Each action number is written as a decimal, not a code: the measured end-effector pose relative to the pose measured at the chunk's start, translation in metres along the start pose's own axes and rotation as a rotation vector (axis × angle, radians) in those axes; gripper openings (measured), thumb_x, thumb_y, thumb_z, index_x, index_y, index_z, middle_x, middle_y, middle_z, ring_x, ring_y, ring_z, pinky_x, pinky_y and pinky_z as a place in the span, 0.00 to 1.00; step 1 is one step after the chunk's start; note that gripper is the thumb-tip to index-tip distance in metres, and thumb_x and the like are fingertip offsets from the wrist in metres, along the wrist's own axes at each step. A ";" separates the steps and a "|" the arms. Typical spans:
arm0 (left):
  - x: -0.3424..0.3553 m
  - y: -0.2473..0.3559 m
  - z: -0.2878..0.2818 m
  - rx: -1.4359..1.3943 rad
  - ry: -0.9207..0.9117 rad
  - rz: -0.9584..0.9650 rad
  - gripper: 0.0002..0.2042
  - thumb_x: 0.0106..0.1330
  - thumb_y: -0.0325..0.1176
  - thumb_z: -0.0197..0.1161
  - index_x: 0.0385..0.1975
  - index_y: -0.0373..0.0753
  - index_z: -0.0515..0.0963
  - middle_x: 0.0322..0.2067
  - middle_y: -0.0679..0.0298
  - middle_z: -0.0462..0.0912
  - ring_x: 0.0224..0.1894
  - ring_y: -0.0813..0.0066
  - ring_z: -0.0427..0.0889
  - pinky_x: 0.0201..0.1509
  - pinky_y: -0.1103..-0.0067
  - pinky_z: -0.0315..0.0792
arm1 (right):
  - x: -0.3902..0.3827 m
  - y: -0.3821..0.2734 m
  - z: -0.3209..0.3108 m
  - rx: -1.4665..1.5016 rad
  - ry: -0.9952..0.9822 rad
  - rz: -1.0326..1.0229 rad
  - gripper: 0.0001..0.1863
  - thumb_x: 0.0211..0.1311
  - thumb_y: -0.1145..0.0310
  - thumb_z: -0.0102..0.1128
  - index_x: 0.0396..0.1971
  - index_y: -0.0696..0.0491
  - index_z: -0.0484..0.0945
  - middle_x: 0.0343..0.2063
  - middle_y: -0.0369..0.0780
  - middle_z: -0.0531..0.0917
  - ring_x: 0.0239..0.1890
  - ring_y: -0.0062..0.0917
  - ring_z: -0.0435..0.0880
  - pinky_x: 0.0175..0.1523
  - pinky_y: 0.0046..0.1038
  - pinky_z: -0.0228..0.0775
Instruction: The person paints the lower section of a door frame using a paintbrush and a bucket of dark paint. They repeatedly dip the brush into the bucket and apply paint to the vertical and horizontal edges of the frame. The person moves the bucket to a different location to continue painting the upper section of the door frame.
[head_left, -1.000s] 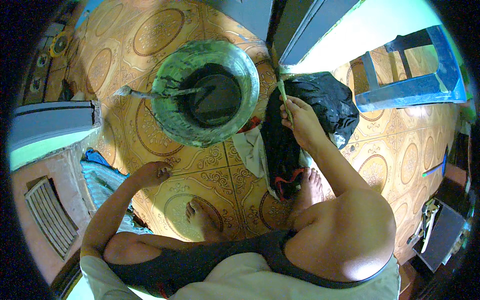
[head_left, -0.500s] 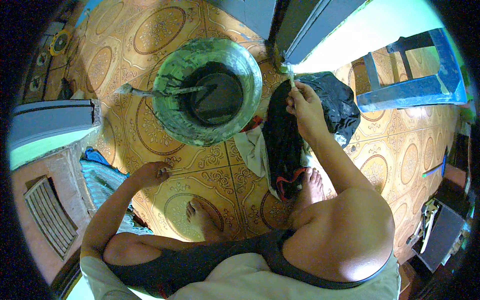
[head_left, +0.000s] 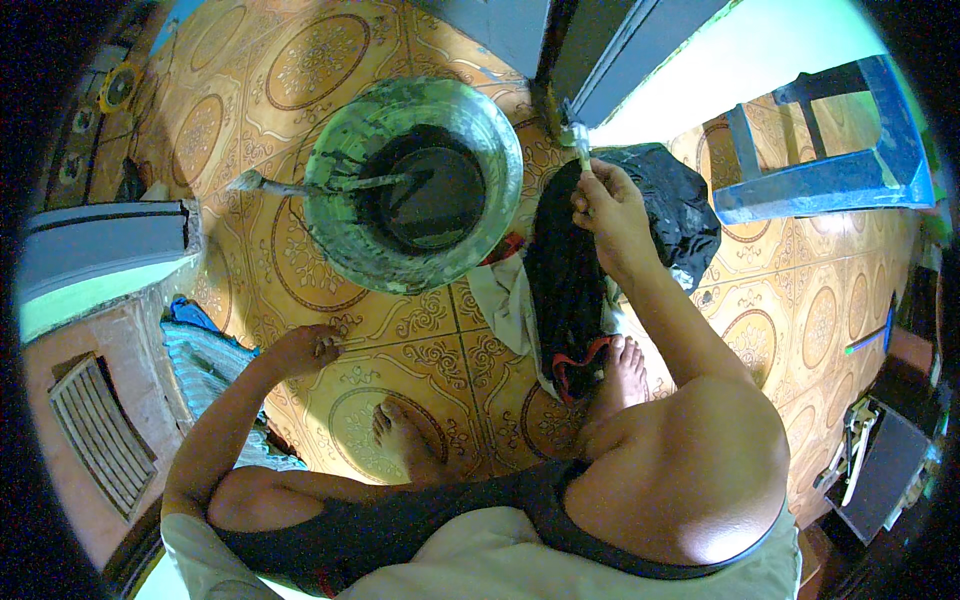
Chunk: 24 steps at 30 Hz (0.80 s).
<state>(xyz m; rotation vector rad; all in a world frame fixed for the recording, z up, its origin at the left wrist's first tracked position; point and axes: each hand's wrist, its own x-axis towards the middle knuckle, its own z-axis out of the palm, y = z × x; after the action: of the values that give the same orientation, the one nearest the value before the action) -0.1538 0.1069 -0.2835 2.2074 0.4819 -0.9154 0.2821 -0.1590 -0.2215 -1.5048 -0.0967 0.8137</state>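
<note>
Since a second ago, the slim brush (head_left: 583,155) and the right hand (head_left: 617,215) holding it have shifted a little rightward, so that its whitish, ragged tip now stands at the foot of the smooth, pale green wall (head_left: 690,85), just beside the flat grey frame (head_left: 612,62). Whether the bristles touch cannot be told. Thumb and fingers (head_left: 586,205) pinch the thin, pale handle.

Below this hand spreads a heap of crinkled black plastic (head_left: 675,215), glossy along its folds, with soft, rumpled pale cloth (head_left: 503,305) beside it. Well to the left of the hand stands a round, flaring tub (head_left: 322,245), its green-grey wall smeared and streaked, dark inside. Across its rim lies a larger brush (head_left: 365,183), its frayed end outside. Nearer the body, the left hand (head_left: 303,351) hangs above glazed floor tiles (head_left: 430,355) patterned with ovals and scrolls; its fingers bend loosely, though whether their tips meet cannot be told. Farther right stands a scuffed, square-legged blue stool (head_left: 820,190).
</note>
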 end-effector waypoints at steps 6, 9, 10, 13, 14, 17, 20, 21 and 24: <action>0.004 -0.010 0.003 -0.059 -0.006 -0.006 0.21 0.65 0.44 0.62 0.52 0.36 0.77 0.39 0.50 0.85 0.39 0.54 0.85 0.45 0.66 0.79 | -0.009 0.010 -0.002 0.005 -0.074 0.126 0.17 0.70 0.68 0.57 0.53 0.59 0.69 0.34 0.33 0.73 0.29 0.15 0.72 0.29 0.18 0.65; 0.003 0.006 -0.005 -0.080 -0.014 -0.004 0.21 0.65 0.44 0.62 0.52 0.37 0.77 0.39 0.51 0.85 0.39 0.54 0.85 0.45 0.66 0.79 | 0.007 0.016 -0.008 -0.029 -0.048 0.139 0.17 0.70 0.67 0.57 0.53 0.59 0.69 0.32 0.33 0.73 0.28 0.15 0.71 0.28 0.18 0.63; 0.003 0.011 -0.007 -0.061 -0.005 0.011 0.21 0.65 0.44 0.62 0.52 0.37 0.77 0.39 0.51 0.85 0.39 0.55 0.85 0.45 0.66 0.79 | 0.010 0.016 -0.010 -0.044 -0.045 0.139 0.17 0.71 0.67 0.56 0.53 0.59 0.69 0.32 0.33 0.73 0.28 0.15 0.71 0.27 0.18 0.63; -0.001 0.017 -0.008 -0.041 0.009 -0.029 0.21 0.65 0.45 0.63 0.52 0.38 0.77 0.39 0.52 0.85 0.39 0.55 0.85 0.46 0.66 0.79 | 0.007 0.005 -0.005 0.005 -0.023 0.058 0.17 0.71 0.66 0.56 0.54 0.58 0.69 0.32 0.32 0.73 0.28 0.14 0.71 0.28 0.18 0.64; -0.002 0.019 -0.008 -0.040 0.013 -0.053 0.21 0.65 0.45 0.63 0.52 0.38 0.77 0.39 0.52 0.85 0.39 0.55 0.85 0.46 0.66 0.79 | 0.004 0.001 -0.004 0.011 -0.025 -0.011 0.16 0.72 0.66 0.56 0.54 0.57 0.69 0.32 0.32 0.73 0.28 0.14 0.71 0.28 0.17 0.64; -0.005 -0.004 0.003 -0.003 0.053 0.000 0.21 0.66 0.45 0.63 0.52 0.38 0.77 0.39 0.52 0.85 0.40 0.55 0.85 0.47 0.66 0.79 | -0.011 -0.005 0.002 0.013 -0.035 -0.144 0.15 0.72 0.66 0.55 0.53 0.56 0.70 0.30 0.32 0.75 0.26 0.14 0.72 0.28 0.18 0.65; -0.002 0.003 0.000 -0.026 0.029 -0.032 0.21 0.66 0.45 0.62 0.53 0.38 0.77 0.39 0.52 0.85 0.40 0.55 0.85 0.48 0.66 0.79 | -0.019 -0.003 0.004 -0.010 -0.019 -0.087 0.13 0.73 0.66 0.54 0.51 0.56 0.71 0.26 0.34 0.76 0.23 0.16 0.73 0.26 0.21 0.68; 0.001 -0.001 0.001 -0.017 0.032 -0.013 0.21 0.66 0.45 0.62 0.53 0.38 0.77 0.39 0.52 0.85 0.41 0.55 0.85 0.48 0.66 0.79 | -0.017 0.006 0.003 0.010 -0.018 -0.022 0.13 0.73 0.66 0.54 0.51 0.56 0.71 0.26 0.35 0.76 0.22 0.16 0.73 0.26 0.21 0.68; 0.006 -0.002 0.001 -0.006 0.026 0.003 0.21 0.66 0.45 0.62 0.53 0.38 0.77 0.40 0.52 0.85 0.41 0.55 0.85 0.48 0.66 0.79 | -0.014 0.010 0.000 0.061 -0.050 0.081 0.14 0.72 0.65 0.56 0.51 0.54 0.70 0.31 0.31 0.72 0.28 0.13 0.71 0.29 0.17 0.65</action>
<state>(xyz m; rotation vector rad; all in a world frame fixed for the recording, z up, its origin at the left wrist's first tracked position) -0.1515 0.1080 -0.2893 2.2164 0.4928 -0.8832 0.2683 -0.1679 -0.2247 -1.4389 -0.0483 0.9118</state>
